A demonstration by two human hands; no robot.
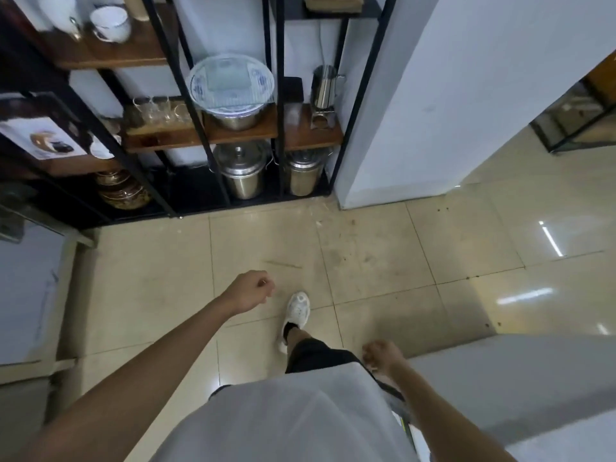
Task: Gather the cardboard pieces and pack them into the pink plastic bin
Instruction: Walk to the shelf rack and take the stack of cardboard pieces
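You've got no cardboard pcs or pink bin in view, so can't tell their look, pose or spot. Your left hand (248,291) & right hand (380,356) are curled closed w/ nothing in them. Tan flat stack (333,3) on top shelf, cropped: can't tell if cardboard.

Ahead: we face a shelf rack (186,128) standing on the floor (383,261)
Middle shelf: covered bowl (232,85), with glasses (156,110) to its left and a jug (324,86) to its right
Bottom shelf: two lidded pots (243,170) side by side
Right of rack: wall (433,95)
Below us: our shoe (296,311) between our hands
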